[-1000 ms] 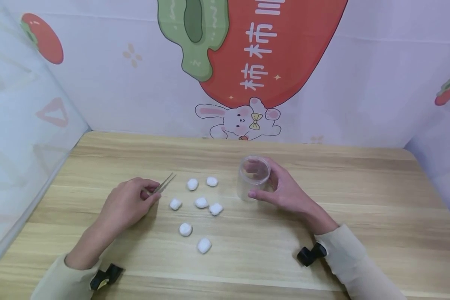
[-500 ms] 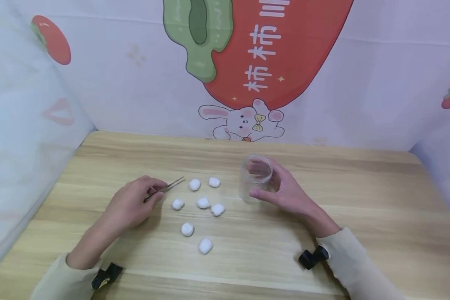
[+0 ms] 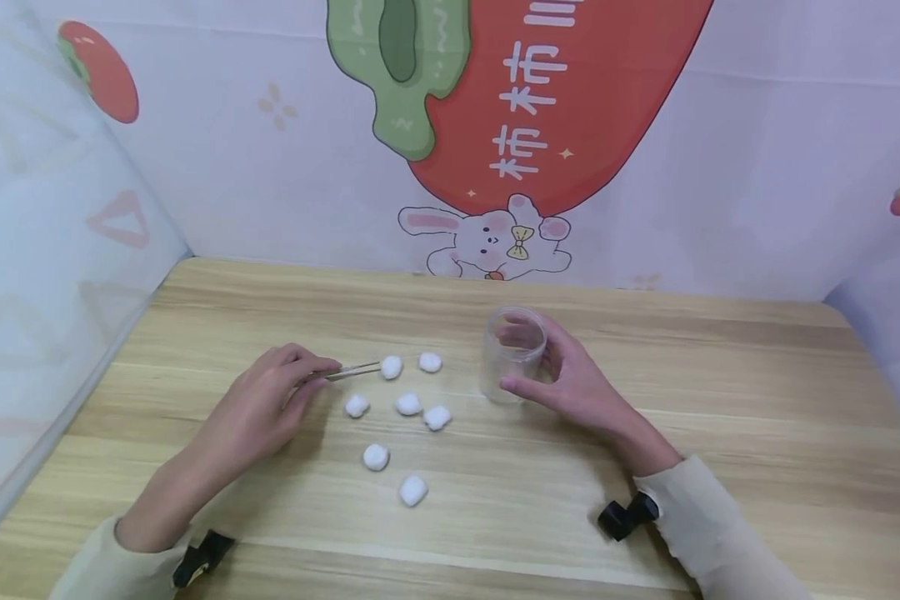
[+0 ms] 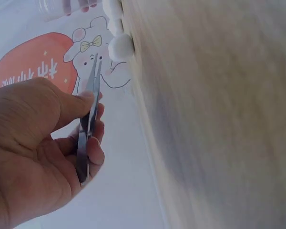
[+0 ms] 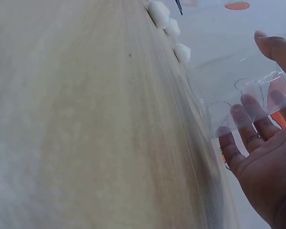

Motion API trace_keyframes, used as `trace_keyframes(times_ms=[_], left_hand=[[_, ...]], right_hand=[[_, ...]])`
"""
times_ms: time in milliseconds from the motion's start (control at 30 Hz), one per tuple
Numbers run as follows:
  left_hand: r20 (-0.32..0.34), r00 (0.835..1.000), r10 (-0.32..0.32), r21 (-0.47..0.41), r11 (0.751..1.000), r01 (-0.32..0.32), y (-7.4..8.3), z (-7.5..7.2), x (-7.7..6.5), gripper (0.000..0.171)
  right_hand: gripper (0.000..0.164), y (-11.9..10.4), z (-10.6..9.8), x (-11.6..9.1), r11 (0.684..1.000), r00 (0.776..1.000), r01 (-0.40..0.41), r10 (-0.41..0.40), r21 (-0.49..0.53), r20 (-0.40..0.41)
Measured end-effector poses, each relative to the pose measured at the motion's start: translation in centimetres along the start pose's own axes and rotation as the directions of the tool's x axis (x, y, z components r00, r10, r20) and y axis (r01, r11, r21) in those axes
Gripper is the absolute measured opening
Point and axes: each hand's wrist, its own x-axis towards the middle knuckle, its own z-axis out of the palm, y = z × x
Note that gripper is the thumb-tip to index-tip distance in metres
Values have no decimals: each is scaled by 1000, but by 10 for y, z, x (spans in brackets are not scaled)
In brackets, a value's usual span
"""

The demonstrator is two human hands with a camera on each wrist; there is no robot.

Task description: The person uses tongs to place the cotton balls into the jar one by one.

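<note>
Metal tweezers (image 3: 348, 374) are pinched between the thumb and fingers of my left hand (image 3: 266, 404). Their tips reach the left side of a white cotton ball (image 3: 392, 367); whether they touch it I cannot tell. In the left wrist view the two prongs of the tweezers (image 4: 83, 162) stand slightly apart. My right hand (image 3: 581, 387) grips a clear plastic jar (image 3: 501, 375) that stands upright on the table, thumb in front and fingers round the far side. The jar's wall (image 5: 219, 86) shows no cotton behind it in the right wrist view.
Several more cotton balls lie between the hands, among them one at the back (image 3: 431, 362), one at the left (image 3: 357, 406) and one nearest me (image 3: 413, 490). The wooden table (image 3: 720, 358) ends at a printed cloth backdrop (image 3: 690, 183).
My left hand has swung the tweezers rightward and flatter, bringing the tips to a cotton ball. The right hand stays on the jar. The head view has shifted slightly.
</note>
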Motion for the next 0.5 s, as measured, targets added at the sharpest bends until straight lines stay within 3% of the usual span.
trace_keyframes(times_ms=[233, 500], left_hand=[[2, 999, 44, 56, 997, -44, 3, -2, 1, 23], [-74, 994, 77, 31, 997, -74, 7, 1, 2, 20]], right_hand=[[74, 0, 1, 1, 1000, 1000, 3, -3, 1, -3], [75, 1, 2, 0, 1000, 1000, 9, -9, 14, -6]])
